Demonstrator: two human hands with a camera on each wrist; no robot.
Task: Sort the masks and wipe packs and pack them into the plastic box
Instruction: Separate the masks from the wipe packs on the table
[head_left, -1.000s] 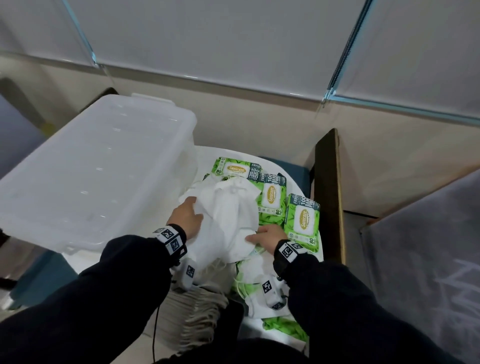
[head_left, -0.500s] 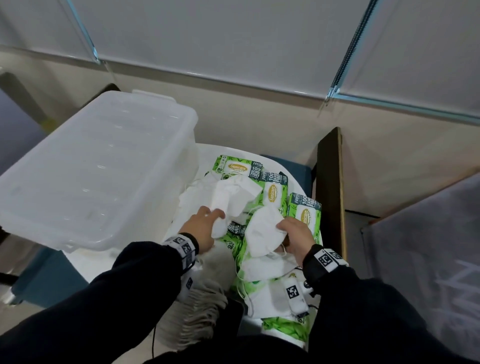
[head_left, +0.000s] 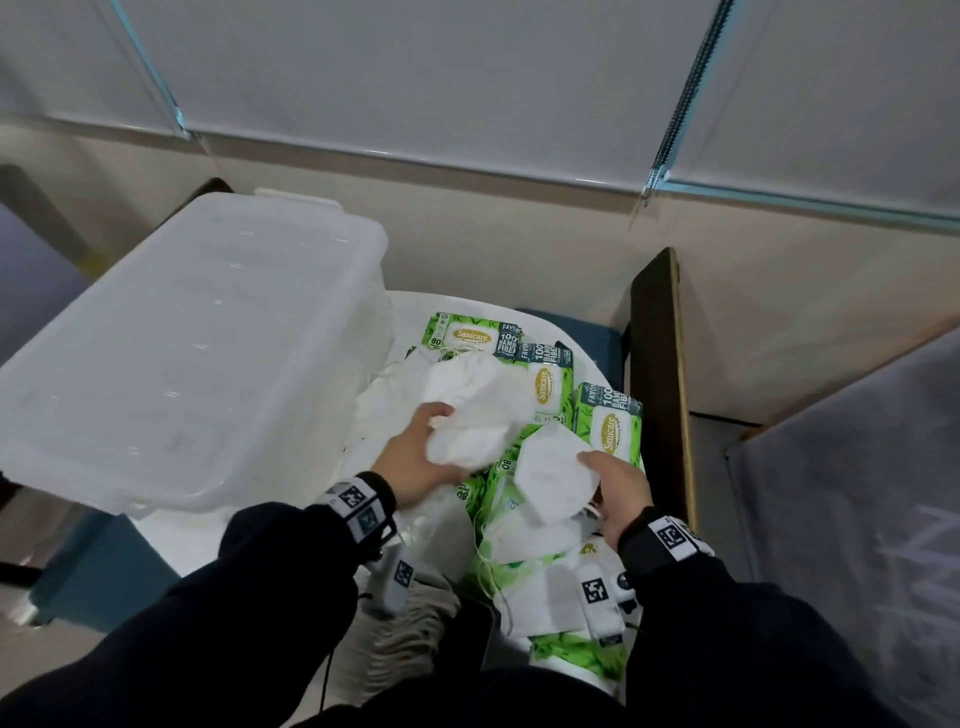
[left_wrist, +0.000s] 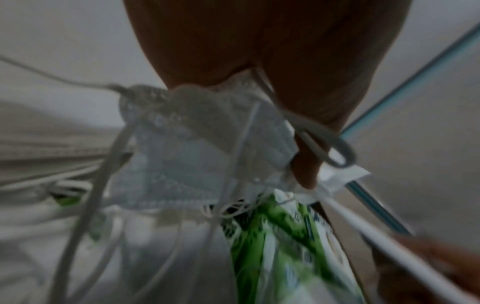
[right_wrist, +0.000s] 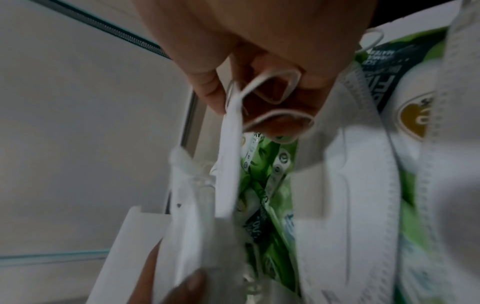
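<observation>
My left hand (head_left: 415, 457) grips a bunch of white masks (head_left: 475, 415) above the pile; in the left wrist view its fingers (left_wrist: 306, 170) pinch the mask bunch (left_wrist: 182, 156) with ear loops dangling. My right hand (head_left: 615, 493) holds a single white mask (head_left: 553, 475) by its edge; the right wrist view shows the mask (right_wrist: 231, 144) pinched edge-on. Green wipe packs (head_left: 608, 426) lie beneath and behind, some covered by more masks (head_left: 535, 540). The translucent plastic box (head_left: 182, 364) stands to the left with its lid on.
Everything rests on a small white table (head_left: 415, 306). A dark wooden board (head_left: 660, 384) stands upright along the table's right side. A fringed beige cloth (head_left: 410, 639) hangs at the near edge. The wall is close behind.
The one big bundle of masks has been split: my left hand carries a bunch toward the left, and my right hand has lifted a single mask off to the right.
</observation>
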